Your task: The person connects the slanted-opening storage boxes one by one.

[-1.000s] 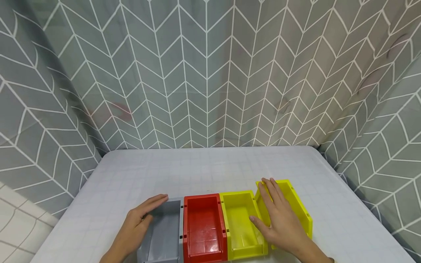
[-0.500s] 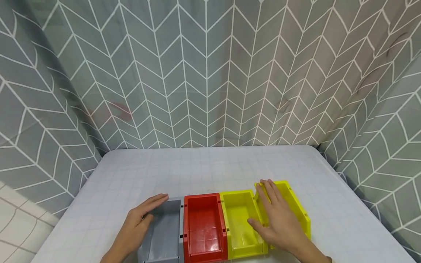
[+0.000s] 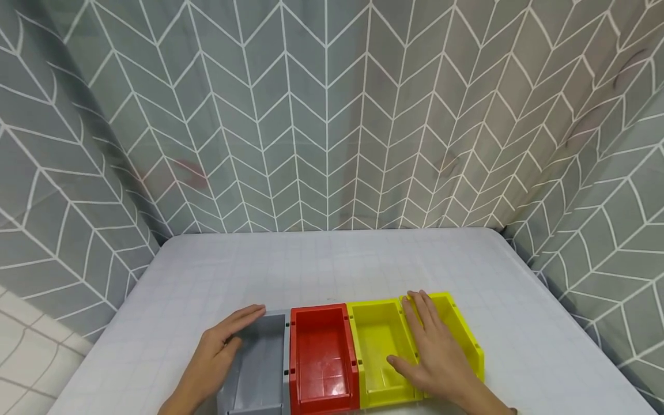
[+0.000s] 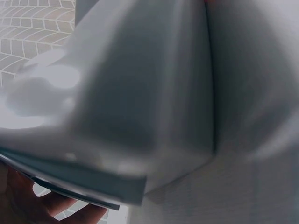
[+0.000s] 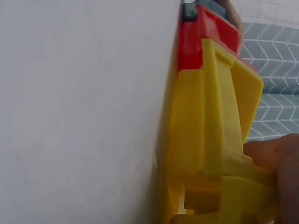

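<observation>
In the head view, a grey bin (image 3: 261,363), a red bin (image 3: 323,351) and a yellow bin (image 3: 383,328) stand side by side, with a second yellow bin (image 3: 463,337) at the right end. My left hand (image 3: 207,360) rests along the grey bin's left wall, fingers stretched toward its back corner. My right hand (image 3: 438,357) lies over the end yellow bin, its long fingers straight at the back rim and its thumb spread over the neighbouring yellow bin. In the left wrist view, fingers (image 4: 86,215) show beyond the grey bin's rim (image 4: 93,186).
The bins stand near the front of a white-covered table (image 3: 311,265). Grey curtains (image 3: 327,115) with white chevron lines enclose its back and sides. Pale tiled cloth (image 3: 31,351) shows at lower left.
My right hand has drawn the end yellow bin toward me and slightly left, so its back rim now lines up more closely with the other yellow bin. The left hand has stayed still.
</observation>
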Demonstrator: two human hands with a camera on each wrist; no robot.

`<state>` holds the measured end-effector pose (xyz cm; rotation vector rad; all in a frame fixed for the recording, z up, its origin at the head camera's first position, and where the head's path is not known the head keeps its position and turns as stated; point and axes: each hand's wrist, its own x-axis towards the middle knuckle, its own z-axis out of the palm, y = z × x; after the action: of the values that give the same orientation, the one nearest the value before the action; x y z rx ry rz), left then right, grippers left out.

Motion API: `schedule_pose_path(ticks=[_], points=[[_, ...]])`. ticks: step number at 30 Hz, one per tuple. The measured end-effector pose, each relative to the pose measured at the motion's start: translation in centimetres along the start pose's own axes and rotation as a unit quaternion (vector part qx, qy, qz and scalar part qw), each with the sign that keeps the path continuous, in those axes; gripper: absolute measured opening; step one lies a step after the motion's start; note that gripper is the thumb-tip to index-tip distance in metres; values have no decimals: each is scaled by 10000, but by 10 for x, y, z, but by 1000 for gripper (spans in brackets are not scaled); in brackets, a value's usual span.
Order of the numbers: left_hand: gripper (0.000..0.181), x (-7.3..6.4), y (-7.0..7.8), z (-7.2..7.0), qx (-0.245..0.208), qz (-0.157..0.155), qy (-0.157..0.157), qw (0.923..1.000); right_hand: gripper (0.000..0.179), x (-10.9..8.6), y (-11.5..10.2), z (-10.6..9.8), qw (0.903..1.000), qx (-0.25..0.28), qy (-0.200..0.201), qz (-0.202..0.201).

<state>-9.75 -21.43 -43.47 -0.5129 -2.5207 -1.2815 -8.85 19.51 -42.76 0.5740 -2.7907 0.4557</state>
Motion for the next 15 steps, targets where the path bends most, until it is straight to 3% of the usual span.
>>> schedule_pose_path(ticks=[11,15], points=[[76,1,0,2,-15,-62,57,10000,107,1,2,4,9998,-112,-117,124],[76,1,0,1,9,-47,49,10000,105,0,3,5,9996,93,-175,176]])
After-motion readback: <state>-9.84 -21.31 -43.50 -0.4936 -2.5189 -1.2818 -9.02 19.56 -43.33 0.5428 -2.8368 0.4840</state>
